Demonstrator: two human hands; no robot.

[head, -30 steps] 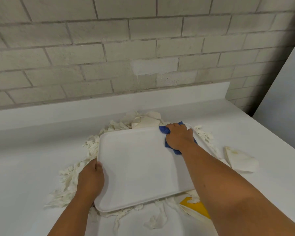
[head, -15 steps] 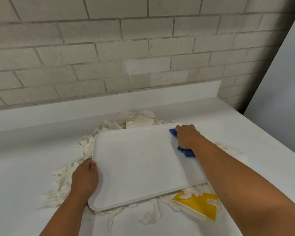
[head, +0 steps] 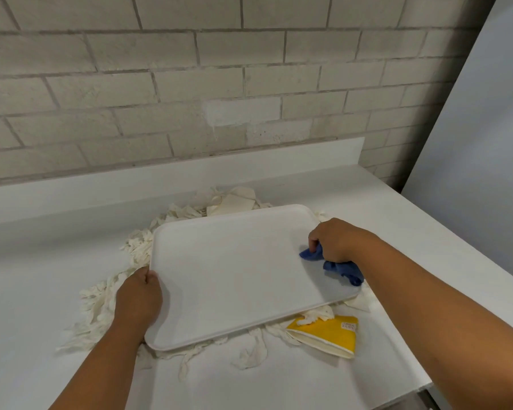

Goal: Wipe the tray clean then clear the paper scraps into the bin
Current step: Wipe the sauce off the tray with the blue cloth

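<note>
White tray [head: 234,270] sits on the desk [head: 27,276] atop paper scraps [head: 101,300]; my left hand [head: 138,297] grips its near-left rim. I'd keep that hold firm and drag my right hand [head: 335,241], bunched around the blue cloth [head: 342,269], in overlapping strokes. Nothing visible lies in the tray. A yellow packet [head: 329,335] pokes out below; no bin is in view.

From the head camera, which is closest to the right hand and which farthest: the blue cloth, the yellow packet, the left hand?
From the right hand:
1. Blue cloth, gripped in it, on the tray's right side.
2. Yellow packet, below it, by the tray's near edge.
3. Left hand, across on the tray's left edge.
</note>
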